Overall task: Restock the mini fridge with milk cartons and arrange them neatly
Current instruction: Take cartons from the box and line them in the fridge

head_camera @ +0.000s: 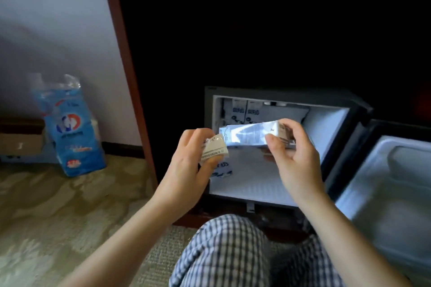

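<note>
Loading is under way. The right hand (291, 147) pinches the end of a milk carton (249, 135), held level before the open mini fridge (335, 123). The left hand (186, 161), at its 9 o'clock, curls round what looks like a second carton (214, 150). Two stocked cartons (239, 113) stand in the fridge's 11 o'clock corner. The next move, I judge, is to turn the held one upright and set it beside them.
</note>
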### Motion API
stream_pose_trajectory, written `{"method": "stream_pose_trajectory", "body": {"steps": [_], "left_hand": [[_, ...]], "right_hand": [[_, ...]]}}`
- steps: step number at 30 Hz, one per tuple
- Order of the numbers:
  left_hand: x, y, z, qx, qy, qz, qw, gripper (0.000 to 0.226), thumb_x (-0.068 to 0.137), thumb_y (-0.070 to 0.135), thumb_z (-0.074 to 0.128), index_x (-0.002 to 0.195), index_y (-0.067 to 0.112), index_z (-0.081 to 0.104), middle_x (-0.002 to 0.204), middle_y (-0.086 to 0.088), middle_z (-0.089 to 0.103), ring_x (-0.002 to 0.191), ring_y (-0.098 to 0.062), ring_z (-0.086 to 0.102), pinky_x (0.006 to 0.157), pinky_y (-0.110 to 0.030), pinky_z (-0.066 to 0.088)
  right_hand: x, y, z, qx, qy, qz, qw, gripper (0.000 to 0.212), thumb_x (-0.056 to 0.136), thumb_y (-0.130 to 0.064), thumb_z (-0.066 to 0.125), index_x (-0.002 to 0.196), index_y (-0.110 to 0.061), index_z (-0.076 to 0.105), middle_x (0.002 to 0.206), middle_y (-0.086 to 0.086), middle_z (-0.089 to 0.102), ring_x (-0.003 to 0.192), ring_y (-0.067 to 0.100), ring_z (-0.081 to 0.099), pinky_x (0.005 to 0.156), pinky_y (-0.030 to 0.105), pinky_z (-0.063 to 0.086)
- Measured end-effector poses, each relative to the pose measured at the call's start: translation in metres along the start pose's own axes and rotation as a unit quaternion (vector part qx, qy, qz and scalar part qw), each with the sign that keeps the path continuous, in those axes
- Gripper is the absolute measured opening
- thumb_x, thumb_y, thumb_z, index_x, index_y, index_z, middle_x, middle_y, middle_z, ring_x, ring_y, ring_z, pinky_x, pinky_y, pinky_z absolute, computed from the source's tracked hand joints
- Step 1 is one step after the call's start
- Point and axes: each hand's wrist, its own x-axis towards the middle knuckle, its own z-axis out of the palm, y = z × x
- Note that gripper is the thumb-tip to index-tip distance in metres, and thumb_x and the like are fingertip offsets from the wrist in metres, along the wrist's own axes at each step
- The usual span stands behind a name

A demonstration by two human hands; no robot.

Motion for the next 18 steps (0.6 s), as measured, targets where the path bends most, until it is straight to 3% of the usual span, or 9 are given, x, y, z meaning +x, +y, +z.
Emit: {"method": "stream_pose_trajectory", "body": {"steps": [4, 8, 12, 15, 18], "left_hand": [[0.035, 0.0, 0.03, 0.001, -0.039, 0.0, 0.999, 0.028, 0.092, 0.022, 0.055, 0.118, 0.017, 0.047, 0.107, 0.007, 0.042, 0.097, -0.013, 0.052, 0.083, -0.033, 0.052], [0.065, 0.001, 0.067, -0.009, -0.061, -0.03, 0.998, 0.034, 0.093, 0.019, 0.055, 0.125, 0.019, 0.044, 0.114, 0.006, 0.042, 0.089, -0.013, 0.052, 0.078, -0.023, 0.046], [0.089, -0.003, 0.104, -0.029, -0.062, -0.061, 0.996, 0.034, 0.095, 0.019, 0.053, 0.127, 0.023, 0.042, 0.124, 0.007, 0.046, 0.087, -0.014, 0.053, 0.074, -0.028, 0.045], [0.104, -0.014, 0.128, -0.02, -0.055, -0.067, 0.996, 0.034, 0.095, 0.019, 0.053, 0.127, 0.026, 0.042, 0.134, 0.01, 0.043, 0.09, -0.013, 0.054, 0.071, -0.023, 0.037], [0.115, -0.024, 0.147, -0.021, -0.04, -0.074, 0.996, 0.034, 0.095, 0.016, 0.051, 0.126, 0.029, 0.043, 0.132, 0.013, 0.045, 0.089, -0.01, 0.056, 0.069, -0.021, 0.036]], "right_hand": [[0.02, 0.021, -0.021, -0.016, 0.024, 0.021, 0.999, 0.022, 0.087, -0.034, 0.061, 0.106, -0.035, 0.049, 0.095, -0.015, 0.058, 0.088, 0.018, 0.064, 0.07, 0.015, 0.046], [0.04, 0.048, -0.032, -0.038, 0.067, 0.036, 0.996, 0.021, 0.086, -0.036, 0.062, 0.096, -0.048, 0.048, 0.098, -0.01, 0.063, 0.091, 0.02, 0.066, 0.077, 0.034, 0.053], [0.061, 0.077, -0.035, -0.066, 0.118, 0.055, 0.989, 0.024, 0.085, -0.038, 0.065, 0.103, -0.04, 0.05, 0.102, -0.008, 0.061, 0.091, 0.021, 0.065, 0.082, 0.044, 0.055], [0.077, 0.095, -0.033, -0.089, 0.153, 0.063, 0.982, 0.028, 0.084, -0.035, 0.067, 0.108, -0.029, 0.054, 0.104, -0.003, 0.062, 0.087, 0.012, 0.062, 0.083, 0.038, 0.053], [0.089, 0.113, -0.029, -0.107, 0.159, 0.062, 0.98, 0.031, 0.084, -0.03, 0.068, 0.112, -0.021, 0.056, 0.104, -0.001, 0.062, 0.08, -0.009, 0.058, 0.073, 0.006, 0.045]]}}
